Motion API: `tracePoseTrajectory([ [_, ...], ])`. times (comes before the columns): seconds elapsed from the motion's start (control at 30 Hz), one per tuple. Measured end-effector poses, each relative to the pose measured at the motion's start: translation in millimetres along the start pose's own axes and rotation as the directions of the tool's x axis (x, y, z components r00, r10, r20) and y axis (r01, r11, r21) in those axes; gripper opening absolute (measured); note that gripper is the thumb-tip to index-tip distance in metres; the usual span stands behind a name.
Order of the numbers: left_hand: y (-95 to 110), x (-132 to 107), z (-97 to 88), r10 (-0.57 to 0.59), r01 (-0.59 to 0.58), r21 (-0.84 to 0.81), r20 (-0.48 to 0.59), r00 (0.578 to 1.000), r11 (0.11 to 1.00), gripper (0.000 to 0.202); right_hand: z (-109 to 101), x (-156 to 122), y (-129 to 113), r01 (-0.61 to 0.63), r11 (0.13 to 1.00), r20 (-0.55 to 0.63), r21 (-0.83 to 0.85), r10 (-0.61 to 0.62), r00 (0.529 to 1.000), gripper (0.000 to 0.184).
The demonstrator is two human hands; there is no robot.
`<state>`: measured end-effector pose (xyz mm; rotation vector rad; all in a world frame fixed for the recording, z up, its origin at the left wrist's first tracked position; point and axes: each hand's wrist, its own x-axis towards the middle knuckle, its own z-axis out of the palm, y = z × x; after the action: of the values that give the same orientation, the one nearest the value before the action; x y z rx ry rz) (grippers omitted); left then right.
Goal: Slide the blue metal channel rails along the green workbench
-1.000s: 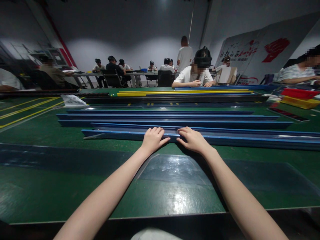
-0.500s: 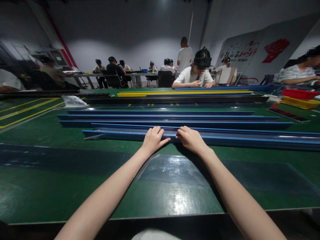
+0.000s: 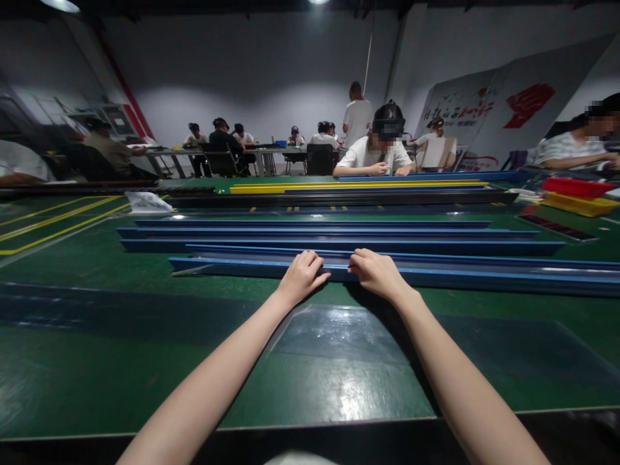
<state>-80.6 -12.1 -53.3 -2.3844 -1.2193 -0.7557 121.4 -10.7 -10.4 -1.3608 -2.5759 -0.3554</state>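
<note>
Both my hands rest on the nearest long blue rail [image 3: 484,276], which lies across the green table [image 3: 87,271]. My left hand [image 3: 301,278] curls its fingers over the rail's top edge, thumb against the near face. A hand's width to the right, my right hand [image 3: 375,273] grips the same rail the same way. Behind it lie more blue rails [image 3: 339,234] in parallel rows.
Yellow and dark rails [image 3: 358,187] lie farther back. Red and yellow trays [image 3: 576,196] stand at the far right. A white bag [image 3: 146,203] lies at the far left. A person [image 3: 375,150] sits across the table; several others sit at tables behind.
The view has tilted up slightly, so everything sits a little lower in frame. Both hands stay on the nearest blue rail in about the same grip.
</note>
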Motion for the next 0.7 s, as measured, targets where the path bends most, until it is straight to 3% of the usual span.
tracePoseTrajectory([
  [0.33,0.4,0.6,-1.4,-0.015,0.016,0.077,-0.005,1.000,0.997,0.027,-4.4,-10.9,23.0,-0.100,0.995,0.060,0.003,0.100,0.993,0.015],
  [0.7,-0.4,1.0,1.6,-0.073,0.075,0.126,-0.024,0.997,0.989,0.038,-4.1,-11.8,20.3,-0.108,0.994,0.049,-0.007,0.108,0.993,0.017],
])
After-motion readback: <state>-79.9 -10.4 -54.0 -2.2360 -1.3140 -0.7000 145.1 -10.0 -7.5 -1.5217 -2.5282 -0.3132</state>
